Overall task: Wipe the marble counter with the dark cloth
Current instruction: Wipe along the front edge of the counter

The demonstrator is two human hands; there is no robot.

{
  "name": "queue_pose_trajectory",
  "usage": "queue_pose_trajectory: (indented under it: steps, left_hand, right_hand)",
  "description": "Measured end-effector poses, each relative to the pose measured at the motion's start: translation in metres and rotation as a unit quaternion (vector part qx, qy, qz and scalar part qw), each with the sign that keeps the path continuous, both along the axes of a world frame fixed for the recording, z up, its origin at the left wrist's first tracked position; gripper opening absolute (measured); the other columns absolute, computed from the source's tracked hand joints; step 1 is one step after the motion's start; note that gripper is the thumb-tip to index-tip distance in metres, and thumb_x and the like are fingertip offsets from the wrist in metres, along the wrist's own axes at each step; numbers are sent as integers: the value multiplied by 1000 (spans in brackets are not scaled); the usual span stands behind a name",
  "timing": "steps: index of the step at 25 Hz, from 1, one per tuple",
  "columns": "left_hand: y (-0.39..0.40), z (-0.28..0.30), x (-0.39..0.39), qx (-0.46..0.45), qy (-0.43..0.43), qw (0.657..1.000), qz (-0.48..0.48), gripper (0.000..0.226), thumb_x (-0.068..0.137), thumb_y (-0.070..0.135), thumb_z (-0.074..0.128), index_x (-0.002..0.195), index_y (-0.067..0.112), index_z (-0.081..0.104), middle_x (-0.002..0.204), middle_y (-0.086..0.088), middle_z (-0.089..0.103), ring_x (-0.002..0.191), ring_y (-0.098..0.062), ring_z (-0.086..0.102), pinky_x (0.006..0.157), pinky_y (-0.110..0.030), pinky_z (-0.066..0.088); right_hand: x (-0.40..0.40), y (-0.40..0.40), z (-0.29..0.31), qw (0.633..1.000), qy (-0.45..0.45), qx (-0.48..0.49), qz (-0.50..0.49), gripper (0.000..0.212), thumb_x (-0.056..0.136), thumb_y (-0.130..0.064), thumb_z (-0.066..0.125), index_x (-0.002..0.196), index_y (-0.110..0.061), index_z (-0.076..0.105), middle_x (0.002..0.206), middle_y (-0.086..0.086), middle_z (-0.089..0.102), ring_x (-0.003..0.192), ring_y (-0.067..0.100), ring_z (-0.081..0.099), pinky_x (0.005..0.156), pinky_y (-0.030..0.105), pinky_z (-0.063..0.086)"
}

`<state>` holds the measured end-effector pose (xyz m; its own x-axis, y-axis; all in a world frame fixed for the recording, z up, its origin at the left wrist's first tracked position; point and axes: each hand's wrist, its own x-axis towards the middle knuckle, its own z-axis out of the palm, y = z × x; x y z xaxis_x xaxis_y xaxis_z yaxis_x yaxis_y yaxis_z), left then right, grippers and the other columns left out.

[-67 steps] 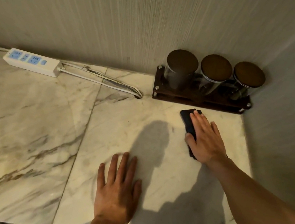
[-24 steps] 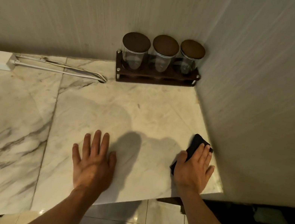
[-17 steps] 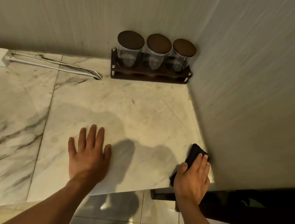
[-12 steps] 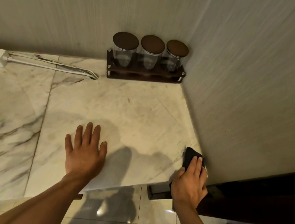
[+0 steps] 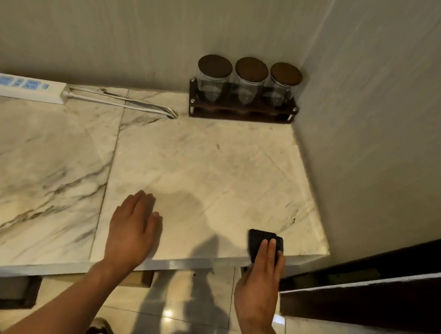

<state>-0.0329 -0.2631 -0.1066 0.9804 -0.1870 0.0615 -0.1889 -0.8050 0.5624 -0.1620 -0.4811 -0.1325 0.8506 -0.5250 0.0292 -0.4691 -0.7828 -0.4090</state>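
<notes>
The marble counter (image 5: pixel 212 171) fills the middle of the head view, pale with brown veins. A small folded dark cloth (image 5: pixel 259 240) lies on its front right corner, close to the edge. My right hand (image 5: pixel 260 285) presses flat on the cloth with its fingers, while the palm hangs past the counter's front edge. My left hand (image 5: pixel 133 231) rests flat on the marble near the front edge, fingers together, holding nothing.
A dark wooden rack (image 5: pixel 241 110) with three lidded glass jars (image 5: pixel 248 83) stands in the back right corner. A white power strip (image 5: pixel 28 88) and its cable (image 5: pixel 124 101) lie along the back wall. A wall borders the right side. Tiled floor and shoes show below.
My right hand has drawn the cloth from beside the jar rack to the front right corner along the wall. My left hand slid back towards the front edge. The camera pulled back.
</notes>
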Motion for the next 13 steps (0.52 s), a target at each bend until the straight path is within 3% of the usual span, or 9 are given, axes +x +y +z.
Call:
queue_pose_trajectory:
  steps: [2,5,6,9,11,13]
  left_hand:
    - [21,9,-14,-39,-14,999,29,46,93,30,35,123,2,55,129,-18,57,124,-33,47,102,-37,31]
    - [50,18,-31,-80,1,993,82,40,97,25,39,127,4,54,129,-12,56,121,-26,48,101,-35,34]
    - [56,21,-36,-105,21,989,100,37,98,24,40,128,6,52,127,-6,56,119,-20,47,100,-33,34]
    - [75,35,-48,-184,95,969,133,35,98,29,41,130,18,52,122,10,53,116,-10,48,99,-31,37]
    - [92,43,-47,-248,161,946,130,35,97,39,38,123,24,56,120,10,59,116,-12,52,96,-29,38]
    - [112,52,-42,-295,244,917,116,40,94,48,38,122,28,57,122,9,59,117,-11,52,97,-29,37]
  right_hand:
    - [-5,30,-3,998,-13,41,43,73,70,5,69,137,7,40,145,20,39,133,43,36,115,35,16]
    - [-5,84,7,987,-11,136,81,63,84,-15,41,145,-4,31,150,15,36,139,29,30,114,16,-2]
    - [-5,103,10,984,-2,145,104,63,84,-15,40,145,-5,31,151,14,36,140,28,30,114,15,0]
    - [0,163,21,970,17,185,156,72,76,-4,66,142,-3,38,150,12,39,138,32,33,110,28,21]
    - [7,190,30,951,28,243,187,58,91,-17,46,147,-8,32,155,3,28,144,23,21,112,18,15]
    - [17,206,51,917,73,344,189,53,94,-24,30,145,-14,37,146,2,42,135,20,36,103,14,25]
